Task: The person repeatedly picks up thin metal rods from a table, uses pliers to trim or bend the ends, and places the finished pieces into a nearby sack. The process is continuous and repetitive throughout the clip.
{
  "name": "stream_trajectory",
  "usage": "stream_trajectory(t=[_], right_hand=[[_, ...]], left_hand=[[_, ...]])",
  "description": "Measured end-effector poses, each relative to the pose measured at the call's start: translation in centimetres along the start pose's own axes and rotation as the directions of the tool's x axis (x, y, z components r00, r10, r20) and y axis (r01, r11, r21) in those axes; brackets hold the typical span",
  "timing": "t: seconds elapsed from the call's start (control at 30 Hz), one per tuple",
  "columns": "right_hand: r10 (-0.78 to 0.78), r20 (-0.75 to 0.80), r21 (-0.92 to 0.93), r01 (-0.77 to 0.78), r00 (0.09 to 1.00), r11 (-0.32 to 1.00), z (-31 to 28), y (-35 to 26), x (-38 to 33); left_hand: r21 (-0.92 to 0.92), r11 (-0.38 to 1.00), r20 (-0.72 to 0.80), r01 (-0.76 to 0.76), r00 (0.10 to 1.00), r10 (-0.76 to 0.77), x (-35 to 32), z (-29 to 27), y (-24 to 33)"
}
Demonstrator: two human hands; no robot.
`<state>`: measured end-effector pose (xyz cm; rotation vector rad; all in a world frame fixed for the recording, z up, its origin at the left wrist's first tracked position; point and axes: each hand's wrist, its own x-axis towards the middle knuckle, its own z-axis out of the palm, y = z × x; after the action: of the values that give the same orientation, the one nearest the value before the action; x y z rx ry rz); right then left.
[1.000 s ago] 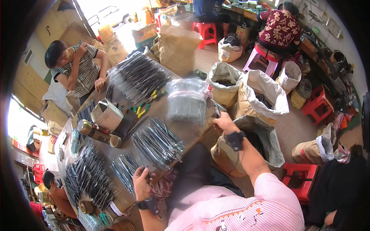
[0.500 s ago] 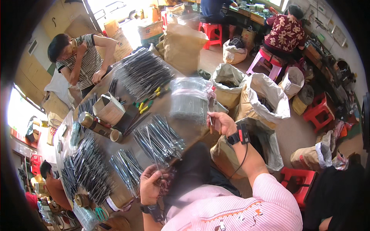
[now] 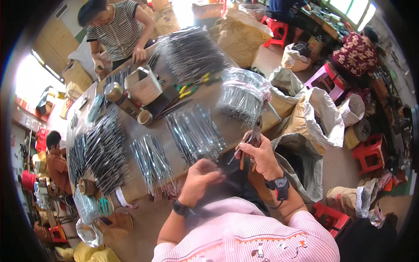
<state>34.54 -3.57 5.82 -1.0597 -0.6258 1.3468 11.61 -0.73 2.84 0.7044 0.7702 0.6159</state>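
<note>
My right hand (image 3: 261, 158) is closed around a pair of pliers (image 3: 257, 126), jaws pointing up and brownish handles below. A short thin piece, perhaps a rod end, pokes out beside its fingers; I cannot tell whether it is held. My left hand (image 3: 201, 178), smeared by motion, hovers over my lap by the table's near edge. Whether it holds anything does not show. Close in front of it lies a pile of shiny thin metal rods (image 3: 194, 135), with a smaller rod bundle (image 3: 150, 161) to its left. A plastic-wrapped rod bundle (image 3: 242, 94) sits beyond the pliers.
Dark rod piles (image 3: 107, 150) cover the table's left, another (image 3: 190, 54) its far side. A flask (image 3: 120, 98), a box (image 3: 143, 87) and yellow-green-handled pliers (image 3: 187, 91) stand or lie mid-table. Open sacks (image 3: 301, 161) crowd my right. A person in stripes (image 3: 118, 32) works opposite.
The view has shifted, and my right hand with the pliers has come nearer my left. My left hand has left the rod piles' edge; the thin rod seen in it earlier no longer shows there.
</note>
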Motion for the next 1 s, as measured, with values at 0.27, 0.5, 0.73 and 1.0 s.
stream_trajectory(t=[0.27, 0.5, 0.73, 1.0], right_hand=[[-0.122, 0.005, -0.164, 0.122, 0.992, 0.979, 2.6, 1.8, -1.4], [-0.090, 0.042, -0.260, 0.098, 0.995, 0.961, 3.2, 4.3, -2.2], [-0.213, -0.155, -0.083, 0.202, 0.965, 0.976, 2.1, 1.8, -0.5], [0.036, -0.016, -0.070, -0.037, 0.999, 0.997, 1.2, 2.2, -1.2]], left_hand=[[0.053, 0.982, 0.013, -0.183, 0.983, 0.183, 0.0, 0.6, 0.5], [0.137, 0.973, 0.011, -0.186, 0.982, 0.186, 0.4, 0.1, 0.2], [0.169, 0.980, 0.011, -0.109, 0.994, 0.109, -0.2, 0.0, 0.5], [0.283, 0.958, 0.132, -0.044, 0.991, 0.006, -1.0, 1.9, 1.1]])
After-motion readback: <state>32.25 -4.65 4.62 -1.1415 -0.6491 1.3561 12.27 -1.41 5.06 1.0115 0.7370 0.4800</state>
